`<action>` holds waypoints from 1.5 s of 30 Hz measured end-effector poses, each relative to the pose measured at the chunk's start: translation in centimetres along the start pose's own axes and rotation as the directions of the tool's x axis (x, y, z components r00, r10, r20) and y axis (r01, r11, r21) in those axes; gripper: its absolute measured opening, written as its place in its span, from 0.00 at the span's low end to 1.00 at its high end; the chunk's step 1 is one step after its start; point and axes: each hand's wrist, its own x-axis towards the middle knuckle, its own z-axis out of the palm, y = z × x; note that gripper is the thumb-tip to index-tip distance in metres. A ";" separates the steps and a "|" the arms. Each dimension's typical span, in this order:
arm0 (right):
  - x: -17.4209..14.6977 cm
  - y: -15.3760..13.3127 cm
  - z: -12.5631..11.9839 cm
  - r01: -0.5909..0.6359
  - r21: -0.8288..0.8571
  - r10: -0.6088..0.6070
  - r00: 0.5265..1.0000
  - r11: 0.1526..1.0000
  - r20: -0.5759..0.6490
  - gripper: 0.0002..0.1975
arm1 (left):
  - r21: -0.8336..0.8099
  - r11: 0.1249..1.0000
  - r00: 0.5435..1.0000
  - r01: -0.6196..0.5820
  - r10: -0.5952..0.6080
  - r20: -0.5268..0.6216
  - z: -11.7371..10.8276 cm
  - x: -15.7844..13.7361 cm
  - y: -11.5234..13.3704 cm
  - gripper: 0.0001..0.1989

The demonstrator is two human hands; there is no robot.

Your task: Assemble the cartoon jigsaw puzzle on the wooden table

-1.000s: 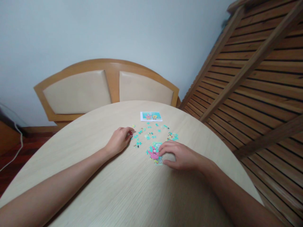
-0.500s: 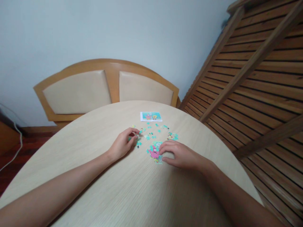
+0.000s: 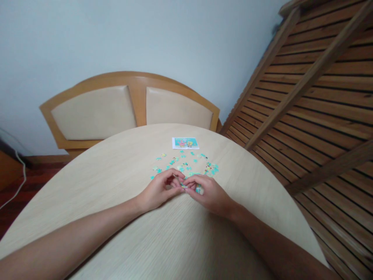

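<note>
Clock positions taken from the partly joined puzzle section [image 3: 199, 189], on the round pale table [image 3: 145, 245]. Nearest: left forearm [image 3: 87, 229] at 8 o'clock and right forearm [image 3: 271, 237] at 4, both cut off by the frame. At 9, left hand [image 3: 159, 191], fingers curled, thumb tip close to the right thumb. At 3, right hand [image 3: 212, 194], likewise curled, fingertips over the section. At both hands, cannot tell a pinch on a piece from bare contact. Most of the section hidden by the fingers; turquoise visible through gaps, plus a pink-and-yellow trace at the thumbs, too small to identify. Beyond, from 9 through 12 to 2: loose puzzle pieces [image 3: 159, 170], mostly turquoise, some yellow, printing blurred. Farther at 12: picture card [image 3: 185, 143], pink and yellow cartoon figures on turquoise; any lettering too small to read. Past the table at 11: padded wooden backrest [image 3: 140, 105], lower part hidden. At 2: slatted wooden panel [image 3: 329, 101], cut off at right. At 9: white cable [image 3: 24, 175], leaving the frame. Farthest: pale wall [image 3: 163, 39].
</note>
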 end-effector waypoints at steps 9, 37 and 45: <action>0.3 -0.5 0.0 -0.158 0.262 0.192 0.976 0.952 -0.106 0.06 | 0.054 0.998 1.000 0.025 -0.025 -0.014 0.0 0.0 0.0 0.16; 0.0 0.7 0.1 -0.068 0.183 0.076 0.996 0.981 -0.041 0.07 | 0.248 0.968 0.998 -0.037 0.047 -0.034 -0.3 -0.1 -0.2 0.10; -0.1 0.7 0.2 -0.138 0.227 0.151 0.988 0.964 -0.042 0.09 | 0.624 0.707 0.933 -0.334 0.343 0.111 -0.8 -0.3 0.8 0.11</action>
